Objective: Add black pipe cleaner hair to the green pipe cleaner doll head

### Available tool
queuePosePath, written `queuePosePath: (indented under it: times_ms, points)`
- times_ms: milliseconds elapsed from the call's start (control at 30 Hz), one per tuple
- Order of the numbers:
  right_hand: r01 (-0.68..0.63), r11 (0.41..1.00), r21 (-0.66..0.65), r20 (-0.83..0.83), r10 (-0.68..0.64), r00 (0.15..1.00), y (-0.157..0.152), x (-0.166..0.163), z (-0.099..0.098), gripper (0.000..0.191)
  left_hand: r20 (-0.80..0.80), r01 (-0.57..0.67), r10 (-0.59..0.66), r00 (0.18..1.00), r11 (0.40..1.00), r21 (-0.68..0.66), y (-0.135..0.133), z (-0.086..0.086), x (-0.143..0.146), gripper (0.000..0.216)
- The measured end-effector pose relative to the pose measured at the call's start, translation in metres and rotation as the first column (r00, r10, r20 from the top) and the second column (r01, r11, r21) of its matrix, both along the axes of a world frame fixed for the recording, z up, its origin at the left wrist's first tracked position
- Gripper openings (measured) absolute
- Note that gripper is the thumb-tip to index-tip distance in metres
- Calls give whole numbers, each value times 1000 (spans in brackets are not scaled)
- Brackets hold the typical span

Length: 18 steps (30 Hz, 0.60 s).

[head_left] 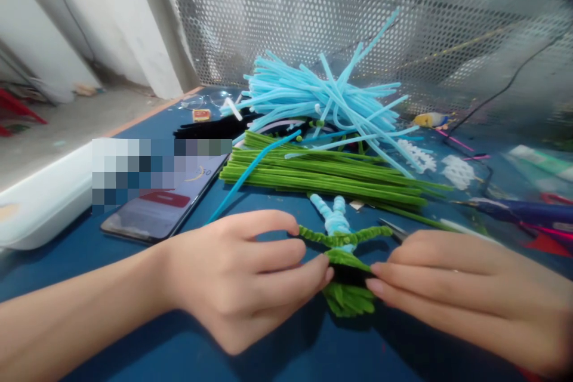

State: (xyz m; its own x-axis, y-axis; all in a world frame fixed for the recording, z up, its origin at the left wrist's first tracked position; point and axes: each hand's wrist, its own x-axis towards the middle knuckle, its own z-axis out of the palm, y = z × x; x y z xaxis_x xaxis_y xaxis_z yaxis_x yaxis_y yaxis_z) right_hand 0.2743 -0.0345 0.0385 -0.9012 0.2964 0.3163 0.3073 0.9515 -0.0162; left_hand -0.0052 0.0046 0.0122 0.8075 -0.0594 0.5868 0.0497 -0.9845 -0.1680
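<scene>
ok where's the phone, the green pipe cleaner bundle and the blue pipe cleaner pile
phone [147, 221], head view, on its screen
green pipe cleaner bundle [322, 174], head view, on its middle
blue pipe cleaner pile [308, 92], head view, on its middle

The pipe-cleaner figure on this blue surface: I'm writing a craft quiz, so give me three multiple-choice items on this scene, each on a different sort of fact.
1. Where does the black smartphone lie relative to the straight green chenille stems?
A. To their left
B. On top of them
C. To their right

2. What colour is the tangled heap of chenille stems behind them?
A. Red
B. Yellow
C. Pale blue

3. How do the left hand and right hand stand to the green and pale blue pipe-cleaner figure?
A. Neither touches it
B. Both pinch it
C. Only the left touches it

1 A: the phone lies left of the stems.
2 C: the heap shows pale blue.
3 B: fingertips of both hands press on it.
</scene>
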Motion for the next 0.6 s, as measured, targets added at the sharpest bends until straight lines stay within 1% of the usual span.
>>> queuePosePath:
  times_ms: [100,200,333,467,600]
  points:
    - [0,999,-50,-17,-1,1000,0,1,-2,33,-13,-4,4,1000,998,64,0,5,1,16]
    - [-5,995,-103,-2,4,1000,1,2,-2,37,-25,-23,25,999,997,78,0,9,3,15]
    - [1,993,-117,-14,-3,1000,0,0,-1,35,1,-12,11,1000,995,103,1,7,2,14]
    - [-12,993,-118,-97,1,995,2,-2,-1,31,28,15,-16,999,999,49,3,-2,0,21]
    - [-5,997,-83,-77,-1,997,4,-3,0,34,-8,0,0,1000,1000,9,4,-6,-2,25]
